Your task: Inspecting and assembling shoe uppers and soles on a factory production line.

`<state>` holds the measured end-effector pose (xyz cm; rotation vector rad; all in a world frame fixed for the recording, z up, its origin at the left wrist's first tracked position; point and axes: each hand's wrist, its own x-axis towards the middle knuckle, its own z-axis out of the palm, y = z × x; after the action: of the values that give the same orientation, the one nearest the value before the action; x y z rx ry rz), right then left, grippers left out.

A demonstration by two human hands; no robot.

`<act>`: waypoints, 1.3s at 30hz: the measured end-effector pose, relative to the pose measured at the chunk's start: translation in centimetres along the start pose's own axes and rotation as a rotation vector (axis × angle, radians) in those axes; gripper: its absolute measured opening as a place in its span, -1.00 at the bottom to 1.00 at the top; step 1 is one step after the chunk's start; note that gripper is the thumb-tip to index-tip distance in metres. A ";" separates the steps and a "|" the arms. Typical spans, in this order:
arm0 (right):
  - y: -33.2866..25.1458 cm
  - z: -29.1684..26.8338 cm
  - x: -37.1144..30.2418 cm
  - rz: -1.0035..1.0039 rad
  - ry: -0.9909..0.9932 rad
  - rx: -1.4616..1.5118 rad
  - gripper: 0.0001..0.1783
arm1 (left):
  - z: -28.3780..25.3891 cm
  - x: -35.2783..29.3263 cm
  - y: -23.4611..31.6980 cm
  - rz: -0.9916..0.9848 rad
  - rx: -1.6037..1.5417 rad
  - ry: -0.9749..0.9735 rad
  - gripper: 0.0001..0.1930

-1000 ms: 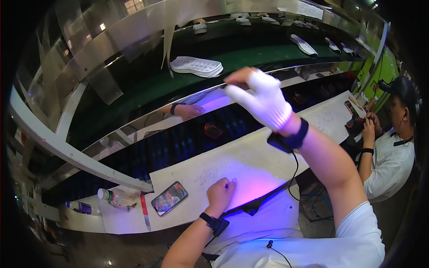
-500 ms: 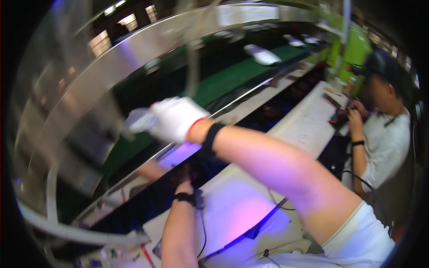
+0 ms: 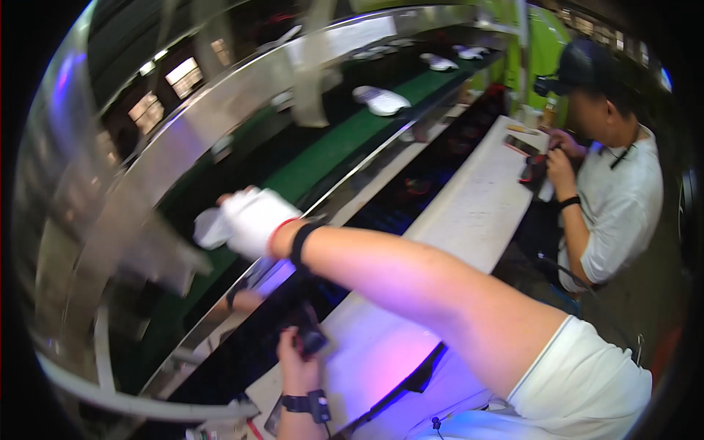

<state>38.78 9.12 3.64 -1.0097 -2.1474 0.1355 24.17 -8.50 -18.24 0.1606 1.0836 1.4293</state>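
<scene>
My right hand [image 3: 253, 222], in a white glove with a red cuff, reaches across to the far left over the edge of a green conveyor belt [image 3: 293, 178]. Its fingers close round a pale, whitish piece [image 3: 211, 229], blurred but similar in colour to the shoe parts on the belt. Lower down, my bare left hand [image 3: 293, 358] grips a small dark object [image 3: 311, 339] with a bit of red at its side. That object's kind is unclear. A black wristband [image 3: 308, 404] with a small box and cable circles my left wrist.
White-and-purple shoe parts [image 3: 381, 100] lie along the belt. Hanging translucent strips [image 3: 165, 246] and a curved pale pipe [image 3: 132, 402] stand at left. A co-worker [image 3: 612, 183] sits at right, holding a dark-red object by the white worktable [image 3: 477, 198].
The view has swung right. My right hand, still holding the pale piece, appears lower and further left. My left hand has come back from the dark strip, now showing the dark object.
</scene>
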 end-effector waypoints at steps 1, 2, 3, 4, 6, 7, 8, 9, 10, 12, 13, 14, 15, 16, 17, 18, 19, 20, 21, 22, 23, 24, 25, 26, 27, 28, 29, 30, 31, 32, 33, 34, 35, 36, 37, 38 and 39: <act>0.1 0.5 -0.2 -0.055 0.090 0.028 -0.42 | 0.0 -2.6 -0.8 -0.019 -0.008 0.011 -0.67; -0.2 0.9 -0.5 -0.102 0.198 0.086 -0.43 | -1.1 -4.0 -2.1 -0.046 -0.004 -0.057 -0.64; -0.2 0.4 -0.8 -0.174 0.196 0.082 -0.33 | -2.4 -5.0 -3.4 -0.080 0.003 -0.135 -0.60; -0.5 0.1 -1.3 -0.227 0.187 0.107 -0.30 | -4.1 -5.7 -4.6 -0.137 0.004 -0.107 -0.56; -0.7 0.5 -2.6 -0.259 0.216 0.136 -0.24 | -6.5 -6.6 -6.4 -0.159 0.093 -0.045 -0.47; -0.3 0.5 -3.9 -0.265 0.238 0.128 -0.22 | -7.2 -7.3 -7.2 -0.156 0.081 -0.041 -0.47; -0.9 0.0 -5.5 -0.269 0.200 0.148 -0.17 | -8.0 -8.0 -7.8 0.175 0.505 -0.010 -0.45; -1.6 -0.6 -7.6 -0.270 0.159 0.165 -0.13 | -8.6 -8.6 -8.4 0.503 0.926 0.027 -0.43; -1.0 -1.1 -9.9 -0.329 0.242 0.205 -0.13 | -8.1 -10.0 -7.8 0.348 0.948 0.026 -0.39; -2.4 -3.9 -13.8 -0.318 0.229 0.219 -0.12 | -8.7 -11.2 -8.9 0.541 1.088 -0.017 -0.38; -2.5 -5.0 -15.6 -0.295 0.197 0.219 -0.09 | -8.8 -11.7 -9.5 0.746 1.237 -0.079 -0.36; -2.1 -5.5 -17.1 -0.290 0.207 0.228 -0.08 | -8.3 -12.0 -9.9 0.764 1.255 -0.116 -0.33; -1.8 -5.9 -18.4 -0.284 0.218 0.236 -0.07 | -7.9 -12.4 -10.3 0.746 1.248 -0.121 -0.33; -1.7 -6.3 -19.4 -0.294 0.235 0.260 -0.07 | -7.5 -12.7 -10.6 0.823 1.311 -0.091 -0.34; -1.5 -6.5 -20.3 -0.281 0.222 0.252 -0.07 | -7.2 -12.8 -10.8 0.900 1.374 -0.061 -0.35; -1.3 -6.8 -21.2 -0.293 0.221 0.237 -0.07 | -7.2 -12.6 -11.0 0.904 1.422 -0.054 -0.27; -1.2 -7.0 -21.9 -0.308 0.221 0.223 -0.07 | -7.3 -12.5 -11.3 0.891 1.417 -0.065 -0.27; -1.0 -7.1 -22.7 -0.296 0.225 0.209 -0.07 | -7.5 -12.3 -11.7 0.868 1.319 -0.015 -0.22; -0.7 -7.2 -23.4 -0.286 0.213 0.202 -0.07 | -7.8 -12.0 -12.1 0.842 1.222 0.037 -0.17; -0.3 -7.4 -24.3 -0.269 0.217 0.177 -0.04 | -7.7 -12.0 -12.6 0.809 1.152 0.109 -0.09; 0.1 -7.5 -25.1 -0.252 0.220 0.152 0.00 | -8.0 -12.4 -12.8 0.790 1.158 0.187 -0.08; 0.4 -7.5 -25.8 -0.245 0.220 0.153 0.00 | -8.4 -13.0 -12.7 0.717 1.187 0.226 -0.08; 0.4 -7.7 -26.3 -0.240 0.207 0.150 0.00 | -8.7 -13.4 -12.4 0.648 1.214 0.268 -0.07; 0.3 -7.8 -26.7 -0.209 0.206 0.142 0.00 | -9.2 -13.8 -12.4 0.669 1.266 0.290 -0.07; 0.2 -7.9 -27.1 -0.178 0.205 0.135 0.00 | -9.3 -14.3 -12.6 0.655 1.262 0.289 -0.07; 0.2 -7.7 -27.5 -0.177 0.194 0.136 0.00 | -9.2 -15.1 -12.5 0.610 1.212 0.284 -0.08; 0.3 -7.4 -28.0 -0.144 0.207 0.164 -0.03 | -9.4 -15.6 -12.5 0.566 1.162 0.280 -0.09; 0.4 -7.2 -28.4 -0.111 0.220 0.192 -0.06 | -10.1 -15.2 -13.1 0.607 1.162 0.247 -0.05; 0.5 -6.9 -28.7 -0.112 0.207 0.198 -0.06 | -10.1 -15.4 -13.5 0.597 1.158 0.257 -0.05; 0.6 -6.8 -29.1 -0.080 0.194 0.245 -0.06 | -9.8 -15.6 -14.0 0.691 1.156 0.227 -0.03; 0.7 -6.7 -29.5 -0.048 0.180 0.291 -0.05 | -9.5 -15.9 -14.6 0.786 1.152 0.197 -0.02; 0.8 -6.5 -29.8 -0.039 0.182 0.276 -0.03 | -9.3 -15.9 -15.3 0.810 1.135 0.199 -0.01; 0.9 -6.4 -30.1 -0.039 0.171 0.279 -0.03 | -9.2 -16.1 -15.6 0.802 1.132 0.206 -0.01; 1.0 -6.2 -30.5 0.017 0.159 0.355 -0.02 | -9.1 -16.3 -16.0 0.772 1.137 0.180 0.00; 0.9 -5.7 -30.8 0.076 0.140 0.441 -0.01 | -9.2 -16.6 -16.3 0.736 1.145 0.164 0.02; 0.7 -5.3 -31.0 0.134 0.138 0.625 0.04 | -9.2 -16.9 -16.6 0.773 1.220 0.173 0.04; 0.2 -5.9 -31.7 0.316 0.094 0.884 0.02 | -9.0 -16.6 -16.7 0.755 1.222 0.191 0.04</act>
<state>55.90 -14.16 -10.74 -0.7687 -1.5448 1.0576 33.51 -30.53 -26.12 1.4427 2.0764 1.2012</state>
